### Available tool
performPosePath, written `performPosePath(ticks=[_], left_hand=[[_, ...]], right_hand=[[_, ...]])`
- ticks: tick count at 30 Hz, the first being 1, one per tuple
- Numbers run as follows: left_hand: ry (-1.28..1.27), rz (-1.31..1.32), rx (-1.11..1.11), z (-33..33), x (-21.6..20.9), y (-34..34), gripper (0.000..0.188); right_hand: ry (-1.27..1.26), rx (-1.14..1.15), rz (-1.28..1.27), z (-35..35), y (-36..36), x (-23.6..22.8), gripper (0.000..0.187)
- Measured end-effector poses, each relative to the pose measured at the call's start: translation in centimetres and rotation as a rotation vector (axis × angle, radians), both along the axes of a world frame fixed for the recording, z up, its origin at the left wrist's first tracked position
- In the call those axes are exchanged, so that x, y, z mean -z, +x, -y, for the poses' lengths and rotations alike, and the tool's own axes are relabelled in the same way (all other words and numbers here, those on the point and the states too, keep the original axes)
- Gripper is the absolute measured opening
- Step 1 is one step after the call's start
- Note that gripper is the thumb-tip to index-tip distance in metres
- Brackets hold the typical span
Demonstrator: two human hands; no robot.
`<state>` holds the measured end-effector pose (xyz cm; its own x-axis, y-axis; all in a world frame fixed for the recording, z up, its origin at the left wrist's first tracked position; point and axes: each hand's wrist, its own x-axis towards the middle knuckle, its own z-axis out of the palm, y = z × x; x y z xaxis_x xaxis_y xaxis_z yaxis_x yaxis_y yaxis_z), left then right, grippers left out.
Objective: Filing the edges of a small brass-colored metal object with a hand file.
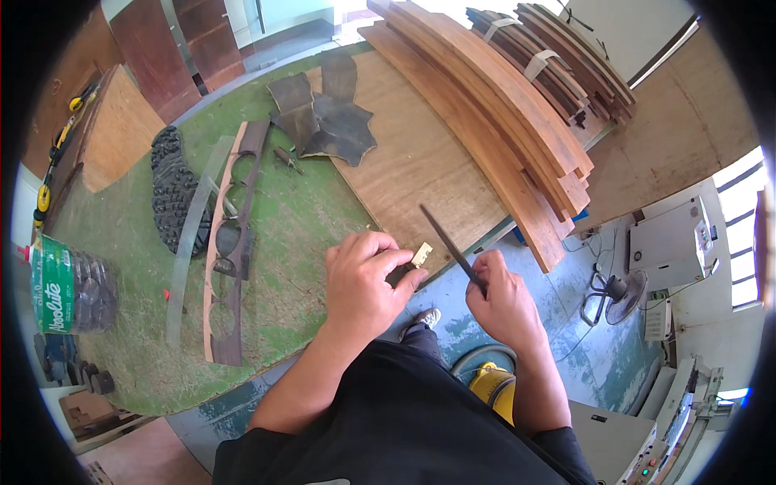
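Observation:
My left hand (364, 279) is closed over the table's near edge, its thumb and fingers pinching a small pale-yellow notched block (421, 255). A dark part shows beside that block, mostly hidden by the fingers. My right hand (499, 295) grips a long, thin, dark file (449, 246) by its lower end. The file slants up and left, its tip beyond the block and apart from it. To the left on the green table (295, 234) lies a dark wooden strip with a row of round cut-outs (229, 267).
Beside the strip are a clear ruler (191, 267) and a black shoe sole (168, 182). Dark leather pieces (335, 121) overlap a plywood board (428, 174). Long wooden planks (485, 105) are stacked at the far right. A large plastic bottle (69, 291) stands at left; a yellow container (493, 386) is below.

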<state>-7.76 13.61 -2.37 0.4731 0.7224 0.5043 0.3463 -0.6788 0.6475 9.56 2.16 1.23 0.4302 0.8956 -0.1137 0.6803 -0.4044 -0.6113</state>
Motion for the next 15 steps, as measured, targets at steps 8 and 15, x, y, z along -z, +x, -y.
performPosePath(ticks=[8,15], left_hand=[[0.0,0.018,0.061,0.2,-0.3,0.2,0.028],[-0.013,0.013,0.108,0.2,-0.2,-0.1,0.028]], right_hand=[[0.034,0.219,-0.703,3.9,-0.3,3.9,0.026],[0.302,0.285,-0.461,3.9,-2.9,4.5,0.02]])
